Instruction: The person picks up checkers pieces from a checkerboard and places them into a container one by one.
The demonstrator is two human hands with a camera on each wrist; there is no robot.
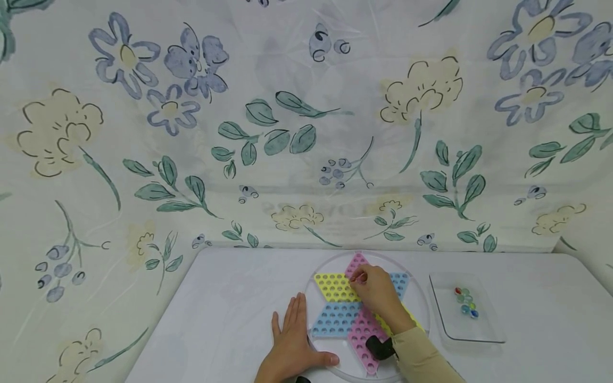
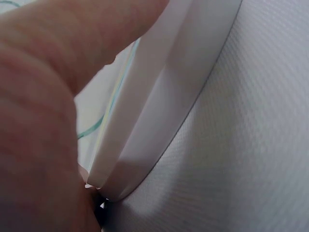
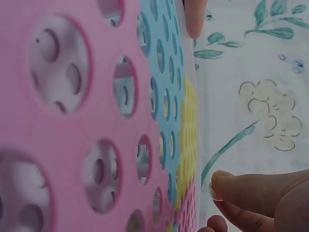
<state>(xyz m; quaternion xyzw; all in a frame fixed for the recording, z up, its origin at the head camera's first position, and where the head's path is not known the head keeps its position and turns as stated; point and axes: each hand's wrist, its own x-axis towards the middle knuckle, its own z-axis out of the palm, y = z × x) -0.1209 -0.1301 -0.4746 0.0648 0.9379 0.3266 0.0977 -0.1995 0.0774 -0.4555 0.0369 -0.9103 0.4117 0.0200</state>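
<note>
A round white Chinese checkers board [image 1: 332,266] lies on the table, its star made of pink, yellow and blue panels full of holes. My left hand [image 1: 297,340] rests along the board's left edge, fingers straight and spread, thumb reaching over the near rim. In the left wrist view, the thumb crosses above the board's white side wall [image 2: 140,111]. Over the far part of the star, my right hand [image 1: 375,290] pinches a small glass marble [image 3: 216,192] between thumb and fingertips. Clear glass with a touch of orange-red shows on it in the right wrist view.
To the right of the board stands a clear plastic tray [image 1: 479,339] holding several coloured glass marbles [image 1: 465,302]. The white table [image 1: 230,314] meets a flower-printed cloth [image 1: 268,175] at its back and left.
</note>
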